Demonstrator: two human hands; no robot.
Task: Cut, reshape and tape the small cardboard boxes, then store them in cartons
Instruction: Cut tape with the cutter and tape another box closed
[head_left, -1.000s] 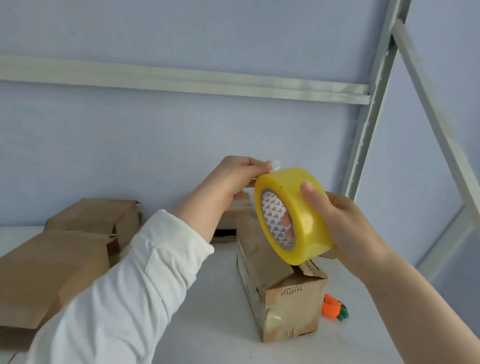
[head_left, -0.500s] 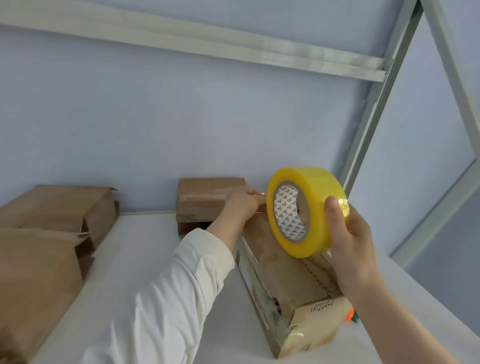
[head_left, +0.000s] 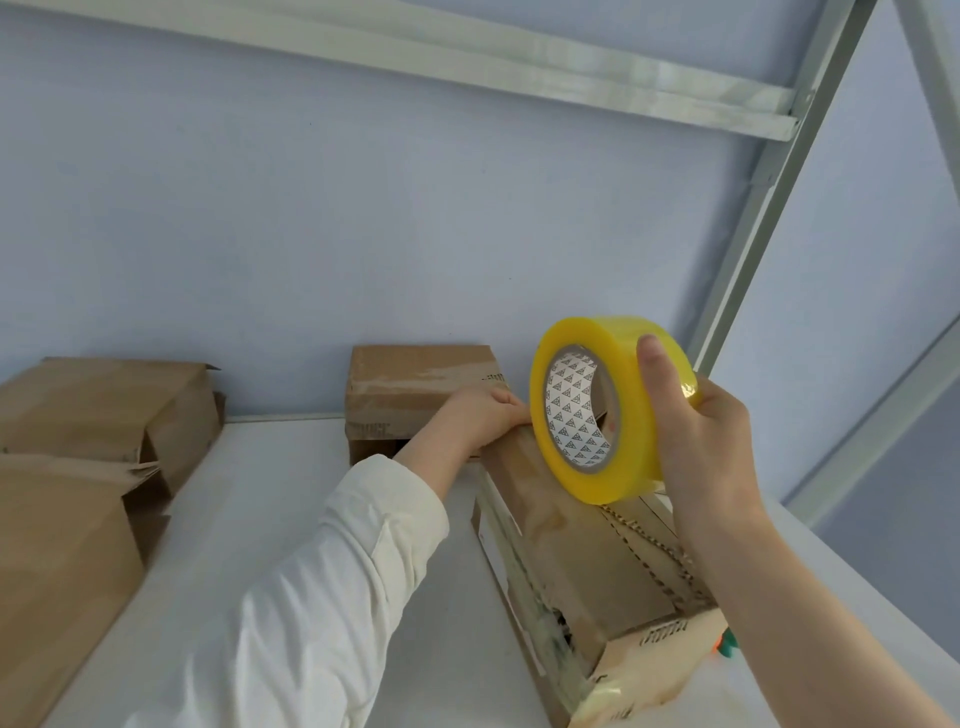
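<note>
My left hand (head_left: 483, 415) lay on the far end of the small box (head_left: 571, 551). Its fingertips were hidden behind the tape roll (head_left: 636, 415), so I could not tell whether they pressed flat or pinched anything. My right forearm covered most of an orange object (head_left: 726, 643) by the box's near corner. My right hand (head_left: 701, 441) gripped the roll, thumb across its yellow band, just above the box. The brown box lay lengthwise on the white table (head_left: 291, 493), its top seam jagged and its near end glossy with wrinkled tape.
</note>
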